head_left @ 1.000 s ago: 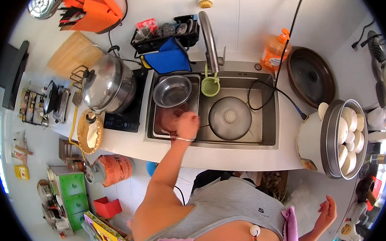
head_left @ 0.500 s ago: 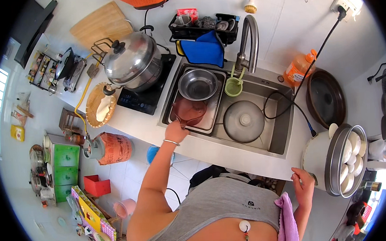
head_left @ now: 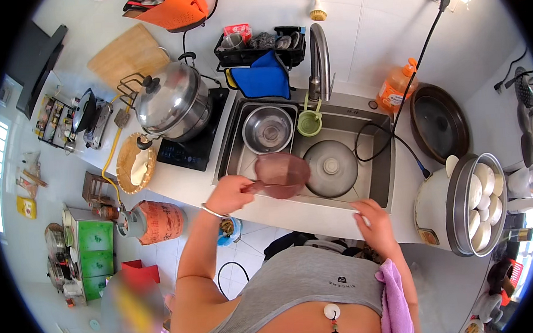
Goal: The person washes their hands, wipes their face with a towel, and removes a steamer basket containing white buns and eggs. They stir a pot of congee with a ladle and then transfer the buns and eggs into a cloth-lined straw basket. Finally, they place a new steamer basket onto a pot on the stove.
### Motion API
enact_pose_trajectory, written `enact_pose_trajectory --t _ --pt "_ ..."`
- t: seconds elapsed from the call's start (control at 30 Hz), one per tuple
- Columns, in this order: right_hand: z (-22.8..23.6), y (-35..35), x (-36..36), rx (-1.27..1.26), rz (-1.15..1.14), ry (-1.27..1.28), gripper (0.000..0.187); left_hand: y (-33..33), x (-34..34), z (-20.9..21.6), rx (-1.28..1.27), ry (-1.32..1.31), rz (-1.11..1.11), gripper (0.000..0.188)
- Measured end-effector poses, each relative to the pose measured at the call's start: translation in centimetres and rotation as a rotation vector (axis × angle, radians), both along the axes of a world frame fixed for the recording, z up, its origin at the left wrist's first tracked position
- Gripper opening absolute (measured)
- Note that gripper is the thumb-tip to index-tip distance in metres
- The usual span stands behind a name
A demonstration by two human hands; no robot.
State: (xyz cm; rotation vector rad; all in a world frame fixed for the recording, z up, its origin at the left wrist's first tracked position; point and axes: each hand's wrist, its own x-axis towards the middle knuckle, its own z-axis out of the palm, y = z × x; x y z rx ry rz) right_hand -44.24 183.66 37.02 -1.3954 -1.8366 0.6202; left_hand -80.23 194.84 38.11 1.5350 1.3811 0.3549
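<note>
Gripping a reddish-brown dipper [head_left: 282, 173] by its handle, the left hand [head_left: 229, 194] is wrapping its fingers closely round it and holding the cup over the near side of the sink [head_left: 377, 179]. The dipper's far rim is covering the near-right corner of a steel tray [head_left: 241, 159], and its right rim is meeting the grey lid's [head_left: 331, 169] left edge in this view. The right hand [head_left: 375, 222] is hanging by the sink's front edge, fingers loosely curled; I cannot tell whether they are touching it. Bare countertop [head_left: 404, 216] is separating that hand from the white pot [head_left: 431, 209].
</note>
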Motion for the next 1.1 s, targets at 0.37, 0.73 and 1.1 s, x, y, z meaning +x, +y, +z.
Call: enact_pose_trajectory --t 0.37,0.73,1.1 --pt "-5.6 8.8 -5.3 0.088 -0.152 -0.483 0.020 0.6 13.1 -2.9 -0.259 -0.544 -0.017 0.023" --pt "-3.3 21.8 5.7 -0.292 -0.298 -0.347 0.047 11.4 4.8 -20.6 0.426 0.702 -0.025 0.086" --pt "13.7 35.2 11.6 -0.280 -0.382 0.092 0.054 4.9 -1.5 -18.6 0.713 0.415 0.172 0.061"
